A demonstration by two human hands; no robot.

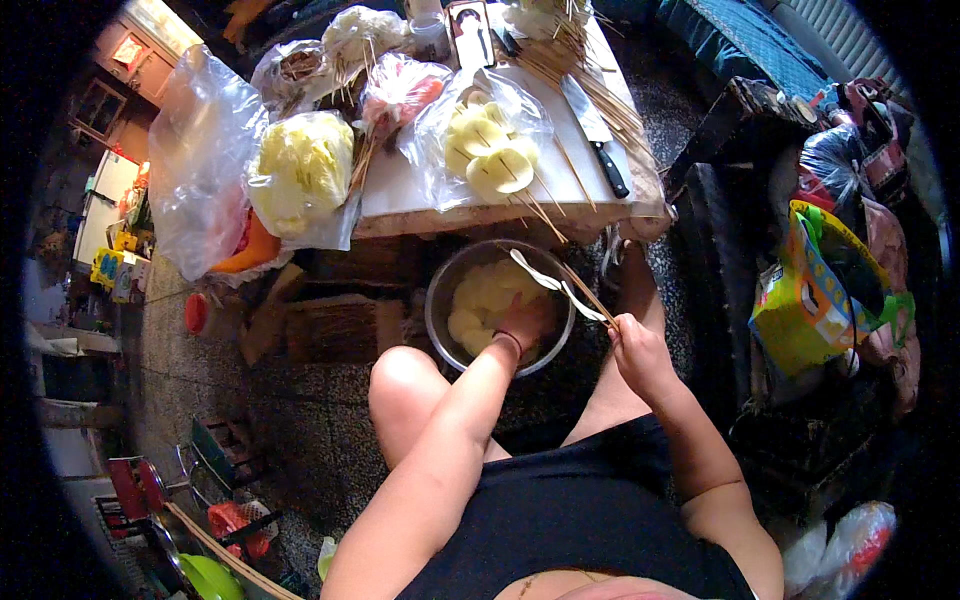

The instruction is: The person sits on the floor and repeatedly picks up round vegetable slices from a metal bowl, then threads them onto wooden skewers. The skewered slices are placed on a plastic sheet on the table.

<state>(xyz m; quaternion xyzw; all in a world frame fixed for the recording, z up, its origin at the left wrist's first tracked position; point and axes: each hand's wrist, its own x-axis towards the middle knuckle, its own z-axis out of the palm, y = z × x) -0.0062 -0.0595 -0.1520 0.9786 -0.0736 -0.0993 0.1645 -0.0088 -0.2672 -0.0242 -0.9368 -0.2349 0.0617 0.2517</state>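
Note:
A metal bowl [431, 319] sits between my knees, holding pale yellow round slices [471, 304] that look like potato. My left hand [525, 322] reaches down inside it and touches the slices; its fingertips are in shadow, so whether they grip one is unclear. Beside the bowl's right rim, my right hand [641, 351] grips thin wooden skewers [589, 294] near their lower ends. Two thin slices [534, 270], seen nearly edge-on, are threaded there and tilt up over the bowl. On the table beyond, a clear plastic bag [427, 161] holds more skewered slices [499, 161].
Across the white-topped table [405, 196] lie a kitchen knife [592, 127], loose bamboo skewers [611, 105], bagged leafy cabbage [300, 172], a bag of pinkish food [401, 90] and a phone [471, 36]. To my right is a colourful shopping bag [795, 307]. A cardboard box [341, 330] lies under the table.

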